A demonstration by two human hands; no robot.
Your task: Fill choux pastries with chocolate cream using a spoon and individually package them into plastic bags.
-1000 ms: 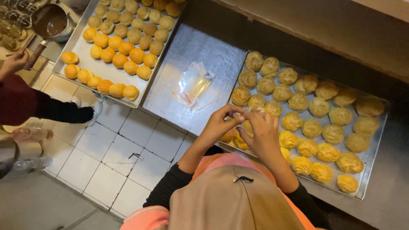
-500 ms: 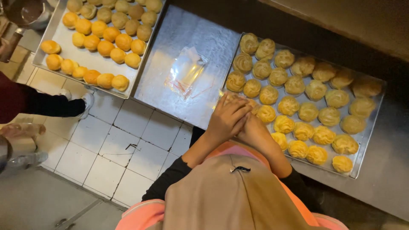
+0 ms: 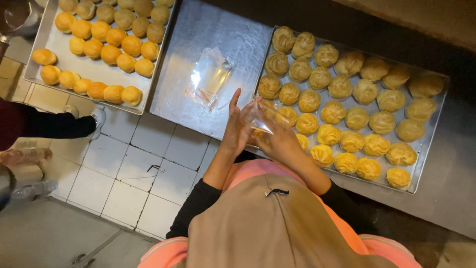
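Hands, left hand [image 3: 237,130] and right hand [image 3: 280,141], hold clear bag [image 3: 259,118] over tray [image 3: 426,149].

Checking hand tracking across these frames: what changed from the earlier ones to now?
Both hands drew back from the pastries and lifted. The left hand and right hand now hold a small clear bag between them, fingers opened; a second ago they were bunched low over the right tray. Unchanged: the stack of clear bags on the steel counter, and the left tray of buns.

A bakery kitchen, by the look of it. Two metal trays [image 3: 430,149] of baked pastries [image 3: 347,116] (dozens) fill a steel tabletop [image 3: 208,30]. White floor tiles [image 3: 134,168] lie below.
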